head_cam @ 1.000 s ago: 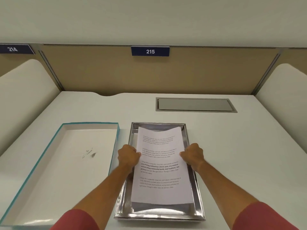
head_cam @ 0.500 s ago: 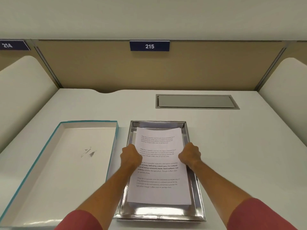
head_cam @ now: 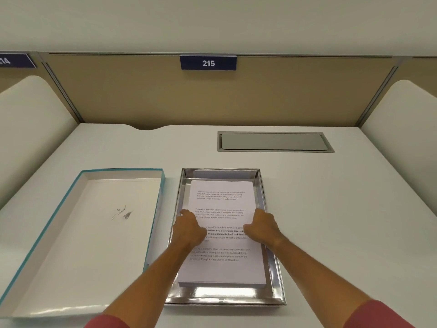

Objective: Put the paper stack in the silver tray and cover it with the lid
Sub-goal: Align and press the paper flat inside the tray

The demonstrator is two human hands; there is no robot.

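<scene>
The white printed paper stack lies flat inside the shiny silver tray at the middle of the desk. My left hand grips the stack's left edge, thumb on top. On the opposite edge, my right hand holds it the same way. Both sets of fingers are curled, and their tips are hidden between the paper and the tray walls. The lid, white inside with a teal rim, lies upside down just left of the tray, almost touching it.
A grey recessed hatch sits in the desk behind the tray. White curved side panels and a tan back wall with the sign 215 close in the desk. Bare white desk extends right of the tray.
The paper stack, held bowed above the tray before, has come down and now rests flat in it. Both hands sank with it and stayed on its edges.
</scene>
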